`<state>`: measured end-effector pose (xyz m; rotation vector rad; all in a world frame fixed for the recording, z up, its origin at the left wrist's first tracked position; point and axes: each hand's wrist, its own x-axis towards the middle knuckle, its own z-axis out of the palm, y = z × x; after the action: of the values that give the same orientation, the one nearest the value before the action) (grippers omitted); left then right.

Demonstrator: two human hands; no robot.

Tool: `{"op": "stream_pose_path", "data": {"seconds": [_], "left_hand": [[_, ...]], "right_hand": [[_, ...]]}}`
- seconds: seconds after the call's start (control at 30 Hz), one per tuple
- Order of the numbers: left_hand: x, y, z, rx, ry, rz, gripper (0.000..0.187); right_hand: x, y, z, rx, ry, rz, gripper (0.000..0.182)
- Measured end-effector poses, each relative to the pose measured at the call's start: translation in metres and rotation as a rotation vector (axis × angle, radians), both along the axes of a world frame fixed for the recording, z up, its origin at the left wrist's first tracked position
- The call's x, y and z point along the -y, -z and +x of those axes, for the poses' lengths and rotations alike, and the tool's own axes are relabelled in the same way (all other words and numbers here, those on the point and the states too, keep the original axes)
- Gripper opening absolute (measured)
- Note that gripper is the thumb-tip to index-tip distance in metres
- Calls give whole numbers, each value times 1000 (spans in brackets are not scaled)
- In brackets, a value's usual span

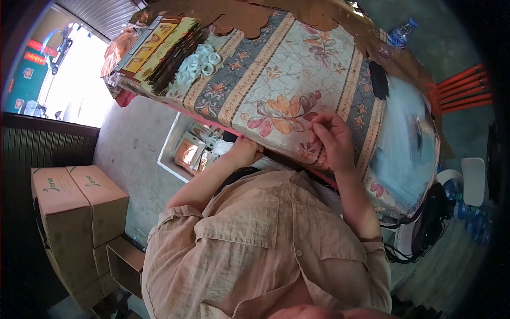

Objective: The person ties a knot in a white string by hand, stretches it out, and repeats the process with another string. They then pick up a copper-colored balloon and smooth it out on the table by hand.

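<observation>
My left hand [245, 152] is at the table's front edge, its fingers curled and pressed together. Whatever it may hold is hidden. Above the flowered tablecloth [276, 74] hovers my right hand [334, 139], thumb and fingers brought together in a pinch. Anything between those fingertips is too small to make out. Several small white rolls [197, 66] lie heaped at the table's left part, beside a stack of yellow printed cards [164, 50] with dark, ragged edges. Below my left hand, a white bin [169, 159] holds printed pieces and white material.
Clear plastic bags [401, 143] cover the right end of the table, with a black piece [378, 80] beside them. Brown cardboard [234, 16] lines the far edge, near a water bottle [402, 33]. Cartons [79, 202] are stacked at left; a red stool [462, 90] is at right.
</observation>
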<state>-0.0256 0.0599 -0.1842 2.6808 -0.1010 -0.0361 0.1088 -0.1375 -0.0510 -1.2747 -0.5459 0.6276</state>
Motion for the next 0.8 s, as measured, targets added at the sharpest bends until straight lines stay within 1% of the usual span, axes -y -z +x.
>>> {"op": "stream_pose_path", "data": {"seconds": [0.07, 0.1, 0.13, 0.17, 0.2, 0.27, 0.3, 0.37, 0.47, 0.5, 0.6, 0.67, 0.7, 0.77, 0.8], "left_hand": [[-5, 0, 2, -102, 27, -23, 20], [-5, 0, 0, -101, 29, -21, 20], [-4, 0, -2, -103, -66, -171, 15], [-4, 0, -5, -103, -163, -322, 14], [-4, -4, -8, -100, -162, -319, 14], [-4, -13, -16, -53, -230, -492, 11], [-4, -18, -20, -50, -231, -491, 11], [-3, -27, -27, -76, -318, -682, 9], [-4, -40, -32, -75, -275, -610, 7], [-4, -42, -32, -71, -276, -609, 7], [-1, -52, -33, -84, -268, -617, 6], [1, -68, -31, 14, -234, -348, 6], [1, -71, -31, 16, -232, -349, 6], [-4, -77, -30, 179, -152, -222, 6], [-5, -84, -29, 181, -152, -222, 6]], "right_hand": [[0, -1, -2, 17, 2, -15, 7], [0, -1, -2, 34, 2, -28, 7], [0, -1, -2, 35, 4, -26, 7], [0, -1, -2, 56, -8, -33, 7], [0, -1, -2, 77, -20, -40, 7], [0, 0, -3, 70, -27, -54, 7], [-1, 0, -4, 59, -34, -69, 7], [-2, 2, -5, 110, -36, -103, 7], [-5, 2, -9, 226, -29, -145, 7], [-6, 2, -10, 290, -20, -152, 7], [-7, -1, -13, 377, -20, -185, 6], [-6, 0, -14, 434, -11, -191, 6], [-6, 1, -15, 488, -2, -196, 6], [-4, -7, -17, 505, -24, -219, 6], [-3, -10, -18, 521, -48, -241, 7]]}}
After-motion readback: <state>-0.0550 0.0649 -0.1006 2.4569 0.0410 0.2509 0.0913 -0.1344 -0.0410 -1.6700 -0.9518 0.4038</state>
